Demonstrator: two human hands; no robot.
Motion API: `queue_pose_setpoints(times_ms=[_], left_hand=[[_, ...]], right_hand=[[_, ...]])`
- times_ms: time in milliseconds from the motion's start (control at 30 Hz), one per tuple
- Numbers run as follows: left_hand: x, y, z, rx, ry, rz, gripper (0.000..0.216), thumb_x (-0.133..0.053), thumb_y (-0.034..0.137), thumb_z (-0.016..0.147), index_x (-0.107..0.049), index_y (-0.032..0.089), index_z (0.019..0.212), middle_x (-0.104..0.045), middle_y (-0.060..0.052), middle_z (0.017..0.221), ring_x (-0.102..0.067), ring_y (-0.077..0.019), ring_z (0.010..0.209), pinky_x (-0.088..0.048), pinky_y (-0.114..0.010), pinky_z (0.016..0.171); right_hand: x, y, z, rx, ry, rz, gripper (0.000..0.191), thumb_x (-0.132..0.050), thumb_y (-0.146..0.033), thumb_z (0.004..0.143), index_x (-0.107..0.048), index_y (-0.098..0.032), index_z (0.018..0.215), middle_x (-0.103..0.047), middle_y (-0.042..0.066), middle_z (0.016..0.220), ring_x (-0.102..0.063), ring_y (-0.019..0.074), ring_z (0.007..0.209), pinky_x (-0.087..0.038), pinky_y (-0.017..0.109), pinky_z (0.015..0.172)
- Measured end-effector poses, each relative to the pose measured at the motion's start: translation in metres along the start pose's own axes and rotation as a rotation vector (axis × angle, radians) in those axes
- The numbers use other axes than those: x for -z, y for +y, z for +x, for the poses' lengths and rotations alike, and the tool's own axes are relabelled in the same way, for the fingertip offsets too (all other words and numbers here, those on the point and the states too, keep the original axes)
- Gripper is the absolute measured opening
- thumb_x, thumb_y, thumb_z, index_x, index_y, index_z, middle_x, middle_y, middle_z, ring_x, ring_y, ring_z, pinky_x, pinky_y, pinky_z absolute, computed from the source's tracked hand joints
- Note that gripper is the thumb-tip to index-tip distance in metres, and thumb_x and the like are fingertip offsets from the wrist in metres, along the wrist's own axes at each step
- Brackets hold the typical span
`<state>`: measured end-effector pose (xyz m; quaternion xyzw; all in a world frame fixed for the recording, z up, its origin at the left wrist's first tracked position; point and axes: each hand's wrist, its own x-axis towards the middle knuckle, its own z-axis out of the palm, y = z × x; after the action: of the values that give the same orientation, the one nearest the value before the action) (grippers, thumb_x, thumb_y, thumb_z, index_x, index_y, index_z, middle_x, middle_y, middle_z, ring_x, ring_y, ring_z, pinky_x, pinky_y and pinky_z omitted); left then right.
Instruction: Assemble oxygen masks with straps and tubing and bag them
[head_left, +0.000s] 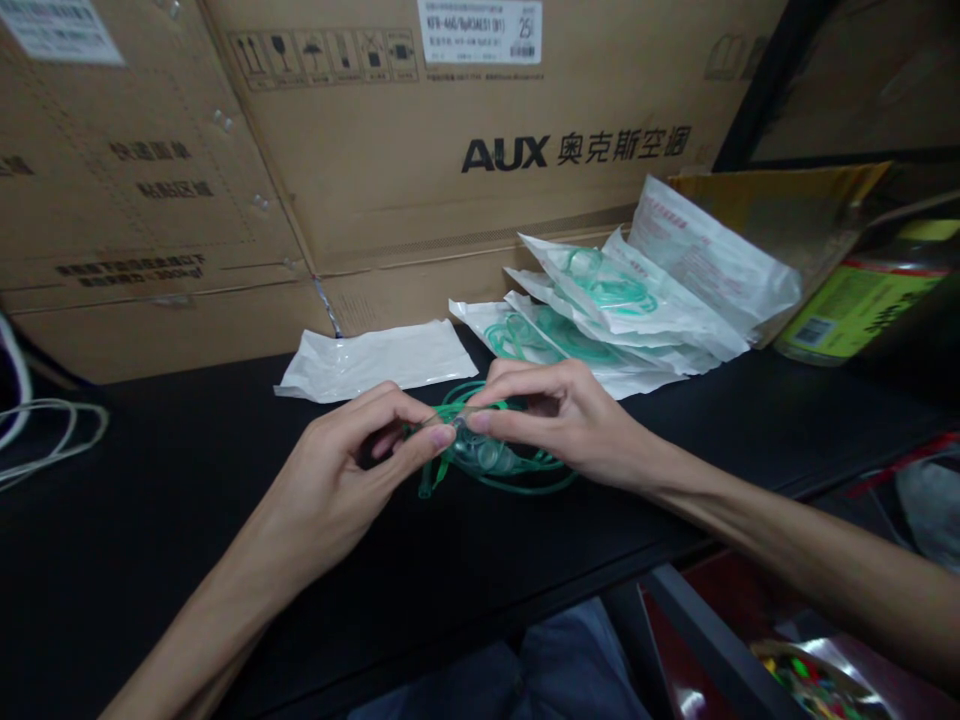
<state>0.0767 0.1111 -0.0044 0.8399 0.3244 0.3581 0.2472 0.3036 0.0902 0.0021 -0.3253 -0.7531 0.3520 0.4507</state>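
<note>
- Green tubing (495,460): loosely coiled with clear fittings, positioned on the counter (337,600) beneath both hands, near the center of the view.
- Left hand (352,440): located at 9 o'clock of the coil; thumb and index finger pinch the tubing. The exact part gripped is covered by the fingertips.
- Right hand (581,415): located at 3 o'clock; thumb and index finger pinch the tubing just beside the left fingertips.
- White pouch (382,358): lies flat at 10 o'clock.
- Packets (637,320): stacked between 1 and 2 o'clock; green tubing shows through several.
- Cardboard box (412,200): stands at 12 o'clock.
- Bottle (862,305): yellow-green label, at 2 o'clock.
</note>
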Motion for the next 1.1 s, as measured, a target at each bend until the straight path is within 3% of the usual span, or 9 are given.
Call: queue_pose_setpoints(times_ms=[233, 367, 467, 533, 667, 767, 900, 1100], left_hand=[[-0.004, 0.011, 0.004, 0.099, 0.017, -0.121, 0.023, -0.062, 0.039, 0.093, -0.067, 0.019, 0.082, -0.056, 0.002, 0.073, -0.048, -0.0125, 0.067, -0.036, -0.023, 0.059], [-0.002, 0.014, 0.005, 0.213, -0.06, -0.25, 0.025, -0.063, 0.041, 0.091, -0.07, 0.019, 0.083, -0.063, 0.0, 0.076, -0.053, -0.0138, 0.069, -0.039, -0.022, 0.06], [0.0, 0.013, 0.006, 0.275, -0.094, -0.315, 0.025, -0.065, 0.041, 0.09, -0.072, 0.019, 0.081, -0.063, -0.001, 0.074, -0.054, -0.0145, 0.069, -0.041, -0.023, 0.06], [-0.001, 0.01, 0.006, 0.301, -0.082, -0.342, 0.024, -0.067, 0.04, 0.088, -0.072, 0.019, 0.079, -0.063, 0.0, 0.072, -0.055, -0.0146, 0.069, -0.042, -0.023, 0.061], [-0.002, 0.007, 0.006, 0.334, 0.016, -0.33, 0.024, -0.07, 0.041, 0.086, -0.074, 0.019, 0.078, -0.062, 0.0, 0.068, -0.055, -0.0138, 0.067, -0.041, -0.023, 0.06], [-0.003, 0.006, 0.006, 0.358, 0.048, -0.343, 0.024, -0.072, 0.042, 0.084, -0.075, 0.018, 0.078, -0.062, 0.0, 0.067, -0.054, -0.013, 0.066, -0.04, -0.022, 0.059], [-0.005, 0.007, 0.006, 0.376, 0.057, -0.418, 0.024, -0.074, 0.041, 0.083, -0.074, 0.018, 0.075, -0.063, 0.0, 0.067, -0.055, -0.0117, 0.066, -0.042, -0.021, 0.06], [-0.007, 0.008, 0.005, 0.359, 0.046, -0.495, 0.024, -0.075, 0.04, 0.082, -0.075, 0.017, 0.078, -0.069, -0.003, 0.073, -0.061, -0.0141, 0.068, -0.05, -0.024, 0.063]], right_hand=[[-0.004, 0.008, 0.005, -0.325, -0.111, 0.65, 0.015, -0.072, -0.029, 0.088, -0.069, -0.015, 0.09, -0.062, 0.002, 0.082, -0.059, 0.0135, 0.074, -0.052, 0.025, 0.062], [-0.008, 0.011, 0.006, -0.357, -0.144, 0.753, 0.016, -0.069, -0.028, 0.09, -0.064, -0.013, 0.087, -0.059, 0.002, 0.077, -0.057, 0.0134, 0.069, -0.055, 0.025, 0.056], [-0.012, 0.011, 0.006, -0.309, -0.07, 0.641, 0.019, -0.07, -0.031, 0.09, -0.06, -0.017, 0.098, -0.055, 0.0, 0.078, -0.056, 0.0134, 0.067, -0.053, 0.023, 0.049], [-0.014, 0.011, 0.005, -0.211, 0.029, 0.444, 0.02, -0.068, -0.032, 0.091, -0.058, -0.02, 0.103, -0.055, 0.0, 0.083, -0.057, 0.0138, 0.07, -0.053, 0.022, 0.049], [-0.019, 0.009, 0.001, 0.076, 0.262, -0.148, 0.017, -0.066, -0.028, 0.092, -0.062, -0.02, 0.106, -0.058, 0.007, 0.106, -0.06, 0.0171, 0.095, -0.053, 0.021, 0.062], [-0.022, 0.007, -0.001, 0.218, 0.246, -0.399, 0.027, -0.073, -0.028, 0.088, -0.064, -0.019, 0.111, -0.057, 0.009, 0.113, -0.059, 0.0206, 0.105, -0.055, 0.028, 0.074], [-0.024, 0.01, -0.001, 0.375, 0.23, -0.536, 0.032, -0.077, -0.025, 0.083, -0.064, -0.015, 0.111, -0.059, 0.012, 0.113, -0.06, 0.0223, 0.107, -0.052, 0.038, 0.093], [-0.024, 0.014, -0.001, 0.411, 0.238, -0.571, 0.029, -0.075, -0.026, 0.084, -0.065, -0.017, 0.109, -0.063, 0.012, 0.113, -0.063, 0.0225, 0.105, -0.053, 0.038, 0.091]])
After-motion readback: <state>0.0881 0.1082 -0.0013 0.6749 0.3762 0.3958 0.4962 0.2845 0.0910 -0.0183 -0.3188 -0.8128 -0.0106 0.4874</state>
